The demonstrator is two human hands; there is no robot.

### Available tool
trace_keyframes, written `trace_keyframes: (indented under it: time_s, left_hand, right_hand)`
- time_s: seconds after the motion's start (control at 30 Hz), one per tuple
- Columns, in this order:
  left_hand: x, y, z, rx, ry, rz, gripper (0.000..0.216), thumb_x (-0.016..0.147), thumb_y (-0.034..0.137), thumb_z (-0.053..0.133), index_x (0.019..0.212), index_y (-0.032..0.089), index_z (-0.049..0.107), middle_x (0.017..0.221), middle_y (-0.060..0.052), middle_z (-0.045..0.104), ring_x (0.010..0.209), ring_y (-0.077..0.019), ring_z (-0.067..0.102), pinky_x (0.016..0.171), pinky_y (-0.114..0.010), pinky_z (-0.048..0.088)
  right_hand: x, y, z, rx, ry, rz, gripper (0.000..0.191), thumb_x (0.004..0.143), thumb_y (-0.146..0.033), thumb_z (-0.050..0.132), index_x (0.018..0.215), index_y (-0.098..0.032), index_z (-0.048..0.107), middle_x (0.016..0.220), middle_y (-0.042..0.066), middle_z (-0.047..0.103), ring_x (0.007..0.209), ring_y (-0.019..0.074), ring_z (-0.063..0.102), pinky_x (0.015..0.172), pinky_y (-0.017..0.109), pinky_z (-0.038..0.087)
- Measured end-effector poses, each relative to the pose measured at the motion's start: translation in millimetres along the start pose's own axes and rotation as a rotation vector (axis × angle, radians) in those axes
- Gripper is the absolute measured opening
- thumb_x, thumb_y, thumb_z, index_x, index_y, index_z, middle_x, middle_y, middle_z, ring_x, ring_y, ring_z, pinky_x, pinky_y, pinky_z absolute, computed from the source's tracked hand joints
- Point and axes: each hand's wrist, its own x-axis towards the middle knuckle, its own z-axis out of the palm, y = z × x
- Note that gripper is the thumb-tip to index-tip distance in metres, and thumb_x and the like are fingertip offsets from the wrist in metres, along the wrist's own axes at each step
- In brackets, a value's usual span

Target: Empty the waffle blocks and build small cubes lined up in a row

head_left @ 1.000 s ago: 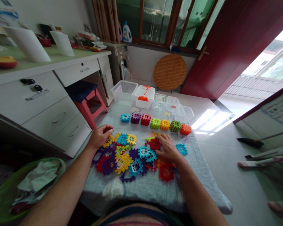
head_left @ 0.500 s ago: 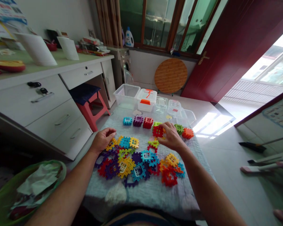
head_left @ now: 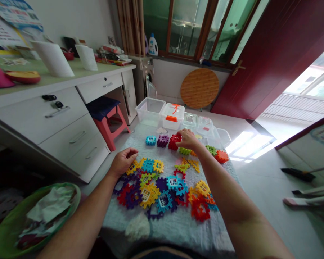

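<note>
My right hand (head_left: 188,139) is at the row of sorted stacks, its fingers closed on a red interlocking block at the red stack (head_left: 174,142); the fingers partly hide that block. To the left in the row stand a purple stack (head_left: 162,141) and a blue stack (head_left: 150,140). My left hand (head_left: 123,161) hovers by the left edge of the mixed pile, fingers curled together with nothing visible in them. Below it lie yellow blocks (head_left: 158,166), a blue window block (head_left: 164,200) and purple blocks (head_left: 134,197).
Behind the stacks stand an open clear bin (head_left: 150,108), a lidded box with orange clips (head_left: 172,117) and smaller clear containers (head_left: 204,124). Green (head_left: 211,150) and orange stacks (head_left: 221,156) are at the right. A waste basket (head_left: 77,201) stands at the lower left.
My right hand has moved left and away from me, carrying the red block from in front of the green stack to the red stack. My left hand has hardly moved.
</note>
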Motion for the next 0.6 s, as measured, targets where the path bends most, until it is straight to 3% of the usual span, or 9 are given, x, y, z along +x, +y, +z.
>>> trace_keyframes:
  time_s: [0.27, 0.6]
  left_hand:
    - [-1.8, 2.2, 0.0, -0.008, -0.006, 0.011, 0.038, 0.072, 0.049, 0.069, 0.092, 0.017, 0.067, 0.077, -0.003, 0.069, 0.066, -0.0167, 0.061, 0.059, -0.025, 0.047]
    - [-0.9, -0.2, -0.6, 0.006, -0.002, 0.019, 0.038, 0.072, 0.049, 0.069, 0.092, 0.017, 0.067, 0.076, -0.002, 0.069, 0.066, -0.0165, 0.063, 0.060, -0.025, 0.048]
  right_hand:
    - [5.9, 2.1, 5.7, -0.057, -0.063, -0.029, 0.044, 0.069, -0.040, 0.066, 0.106, -0.018, 0.061, 0.109, 0.013, 0.061, 0.100, 0.0301, 0.053, 0.078, 0.036, 0.040]
    - [11.5, 2.5, 9.4, -0.067, -0.088, -0.043, 0.036, 0.070, -0.036, 0.069, 0.101, -0.019, 0.062, 0.107, 0.011, 0.063, 0.098, 0.0279, 0.055, 0.078, 0.034, 0.040]
